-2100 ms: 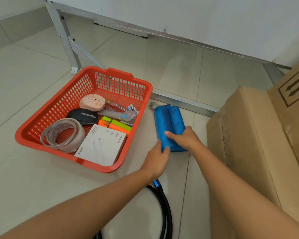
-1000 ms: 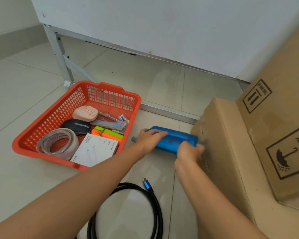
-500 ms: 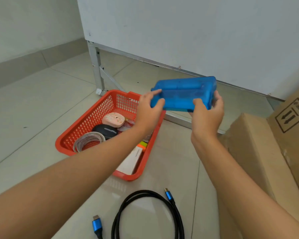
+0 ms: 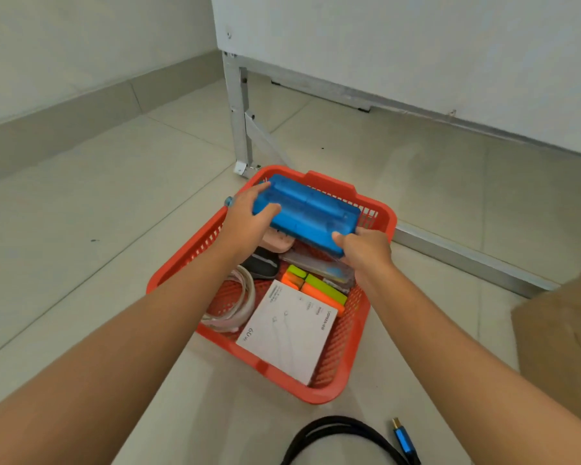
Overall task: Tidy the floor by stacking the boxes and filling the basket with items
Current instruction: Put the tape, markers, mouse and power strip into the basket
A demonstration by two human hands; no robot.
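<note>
I hold a translucent blue plastic case flat over the far half of the orange basket. My left hand grips its left end and my right hand grips its near right corner. Inside the basket lie a white box, orange and green highlighters, a black mouse, a pink item, a clear pencil case and a coiled white cable. A brown cardboard box stands at the right edge.
A black cable with a blue plug lies on the tiled floor just in front of the basket. A metal table leg and floor rail stand behind the basket, under a white panel.
Both hands lifted the blue case from the floor beside the cardboard box, carried it left and lowered it over the basket. The view shifted so the basket is now centred.
</note>
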